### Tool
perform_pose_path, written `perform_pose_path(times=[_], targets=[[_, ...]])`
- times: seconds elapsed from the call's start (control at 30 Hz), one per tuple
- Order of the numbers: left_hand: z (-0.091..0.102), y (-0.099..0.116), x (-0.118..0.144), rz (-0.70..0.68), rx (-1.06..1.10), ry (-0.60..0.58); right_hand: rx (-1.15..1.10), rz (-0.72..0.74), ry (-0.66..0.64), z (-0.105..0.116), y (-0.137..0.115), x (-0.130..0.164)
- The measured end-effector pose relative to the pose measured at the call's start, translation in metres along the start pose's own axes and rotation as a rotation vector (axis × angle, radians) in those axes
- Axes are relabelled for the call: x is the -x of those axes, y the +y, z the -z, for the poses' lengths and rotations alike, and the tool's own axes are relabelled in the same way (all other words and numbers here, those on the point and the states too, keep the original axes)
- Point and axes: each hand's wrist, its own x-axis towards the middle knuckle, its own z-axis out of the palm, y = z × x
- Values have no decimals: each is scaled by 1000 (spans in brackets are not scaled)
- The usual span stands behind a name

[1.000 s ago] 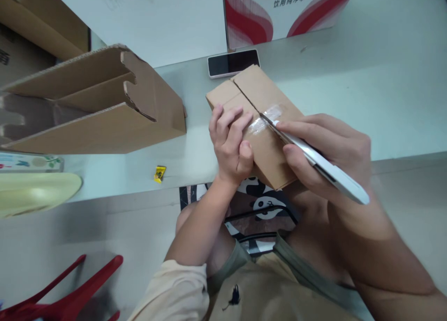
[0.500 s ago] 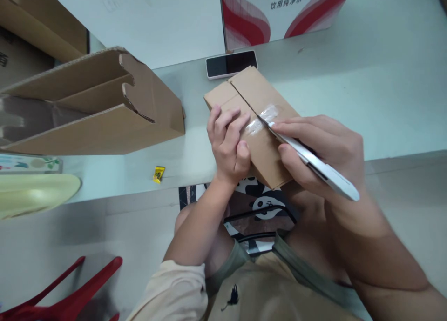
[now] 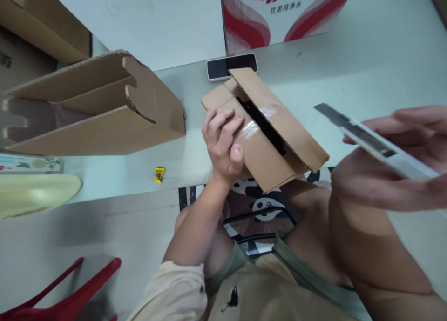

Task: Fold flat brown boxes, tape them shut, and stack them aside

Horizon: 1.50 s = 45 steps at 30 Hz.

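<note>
A small brown cardboard box (image 3: 265, 158) rests tilted at the table's front edge, its top flaps parted along the middle. Through the gap the inside looks dark, and pieces of clear tape (image 3: 250, 129) cling to both flaps. My left hand (image 3: 223, 144) grips the box's left side, fingers lying over the top flap. Off to the right, apart from the box, my right hand (image 3: 387, 163) holds a white utility knife (image 3: 377, 142) with its blade out, pointing up and left.
An open, taller cardboard box (image 3: 157, 102) stands on the left of the table (image 3: 366, 79). Behind the small box lie a phone (image 3: 223, 66) and a red-and-white carton (image 3: 279, 18). A yellow wrapped sweet (image 3: 159, 175) sits near the front edge, beside a pale yellow object (image 3: 38, 193).
The knife has left the seam and moved right with my right hand. The tape has parted, and the right flap has lifted, opening a dark gap.
</note>
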Motion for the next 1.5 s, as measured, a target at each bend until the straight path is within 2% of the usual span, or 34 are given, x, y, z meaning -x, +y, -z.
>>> perform_pose_path(times=[0.17,0.27,0.4,0.5,0.57,0.67,0.73,0.77,0.87,1.0,1.07,1.13,1.23,1.33,1.5], targets=[[12,-16,0,110,119,-10,36,-134,37,-1,22,-16],[18,-27,-2,133,230,2,111,-265,55,0,40,-21],[26,-39,-6,230,347,42,269,-429,-98,-2,58,-22],[31,-45,-9,343,409,74,323,-456,-193,-5,63,-21],[34,-48,-11,465,446,84,331,-439,-196,-7,64,-20],[36,-50,-12,778,595,90,322,-422,-137,-9,62,-20],[36,-49,-14,971,742,69,249,-417,-112,-10,59,-21],[36,-47,-14,1023,801,54,168,-416,-110,-10,58,-22],[36,-41,-19,1031,861,10,-193,-434,-109,-8,54,-24],[37,-42,-24,1045,832,16,-536,-469,16,-6,49,-24],[37,-45,-24,1046,801,52,-737,-428,43,-6,47,-22],[37,-50,-24,1053,760,88,-875,-335,5,-7,47,-20],[37,-55,-23,1062,734,140,-790,-191,-101,-9,48,-16],[39,-54,-23,1038,786,126,-534,-180,-157,-11,49,-13],[42,-41,-24,956,922,-33,-391,-283,-21,-11,43,-16]])
